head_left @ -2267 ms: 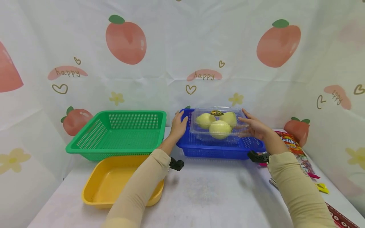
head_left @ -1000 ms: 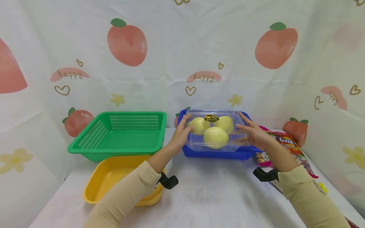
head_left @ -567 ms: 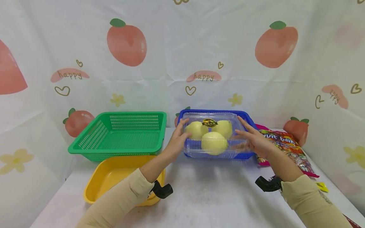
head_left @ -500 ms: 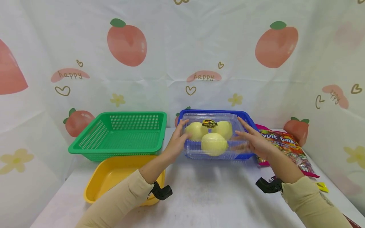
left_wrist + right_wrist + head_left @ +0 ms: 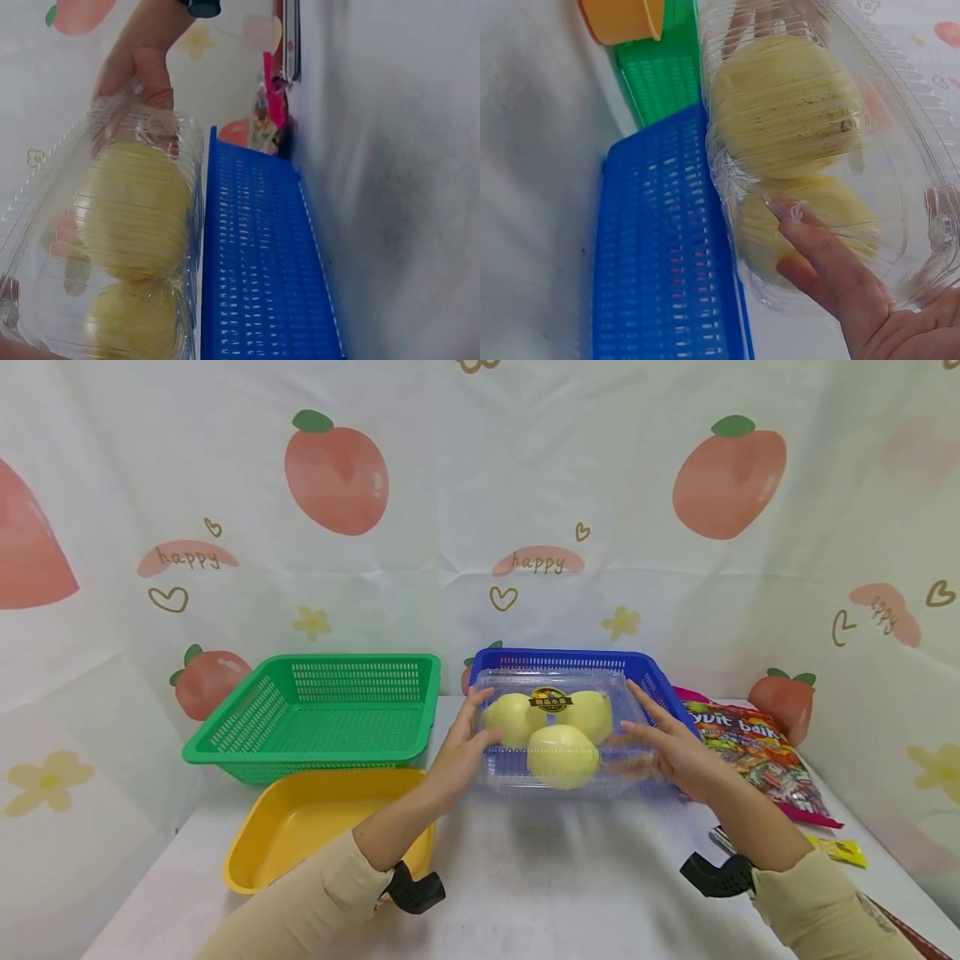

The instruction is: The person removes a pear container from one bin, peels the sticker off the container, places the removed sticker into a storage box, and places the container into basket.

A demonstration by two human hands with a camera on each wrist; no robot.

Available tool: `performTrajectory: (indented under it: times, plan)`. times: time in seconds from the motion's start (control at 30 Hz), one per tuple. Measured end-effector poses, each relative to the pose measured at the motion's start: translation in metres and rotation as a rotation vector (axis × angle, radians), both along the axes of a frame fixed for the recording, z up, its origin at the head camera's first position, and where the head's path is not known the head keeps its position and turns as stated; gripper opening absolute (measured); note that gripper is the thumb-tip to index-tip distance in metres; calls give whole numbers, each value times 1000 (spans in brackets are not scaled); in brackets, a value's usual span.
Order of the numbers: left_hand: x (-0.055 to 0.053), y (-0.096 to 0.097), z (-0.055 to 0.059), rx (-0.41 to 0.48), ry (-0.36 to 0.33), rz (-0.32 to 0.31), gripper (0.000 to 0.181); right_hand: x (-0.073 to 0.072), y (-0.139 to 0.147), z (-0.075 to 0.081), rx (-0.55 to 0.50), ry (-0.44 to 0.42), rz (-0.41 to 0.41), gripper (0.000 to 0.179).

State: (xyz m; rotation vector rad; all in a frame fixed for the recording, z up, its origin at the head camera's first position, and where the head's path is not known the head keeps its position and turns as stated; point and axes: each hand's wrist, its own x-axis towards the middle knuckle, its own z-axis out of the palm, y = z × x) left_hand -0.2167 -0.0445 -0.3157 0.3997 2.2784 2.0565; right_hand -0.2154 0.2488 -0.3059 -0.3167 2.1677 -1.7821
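Observation:
A clear plastic clamshell box [image 5: 555, 679] holds three round pale-yellow fruits [image 5: 564, 756] and has a dark label on its lid. It hangs level over the near side of the blue basket [image 5: 660, 689]. My left hand [image 5: 455, 758] grips its left end, the thumb along the front. At the right end my right hand [image 5: 686, 760] grips it with spread fingers, some showing through the plastic. In the right wrist view, fingers of the right hand [image 5: 855, 296] lie against the box's underside. The left wrist view shows the box [image 5: 191, 150] apart from the table.
A green basket [image 5: 322, 752] stands at the back left, with a yellow basin [image 5: 258, 835] before it. On the right lie a colourful candy bag [image 5: 757, 752], a small yellow packet [image 5: 843, 850] and a dark red item [image 5: 900, 927]. A patterned cloth hangs behind.
Both hands have brought the box from over the blue basket's middle toward me and slightly left, past its near rim. More of the basket's inside shows behind it.

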Motion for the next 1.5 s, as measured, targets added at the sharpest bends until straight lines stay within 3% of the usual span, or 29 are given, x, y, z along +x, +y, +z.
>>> performTrajectory:
  times: [0.2, 0.63, 1.07, 1.3, 1.5]
  plan:
    - [9, -3, -3, 12, 0, -18, 56, 11, -3, -2, 40, 12, -32, 68]
    - [33, -11, -4, 23, 7, -57, 59, 30, -9, -10, 31, 46, -59, 67]
    - [50, -18, -8, 4, 20, -86, 59, 44, -14, -17, -1, 63, -52, 67]
    - [62, -21, -10, -14, -9, -80, 60, 52, -16, -20, 20, 9, -77, 69]
    - [71, -23, -12, -10, 16, -92, 60, 60, -18, -22, 16, -9, -81, 69]
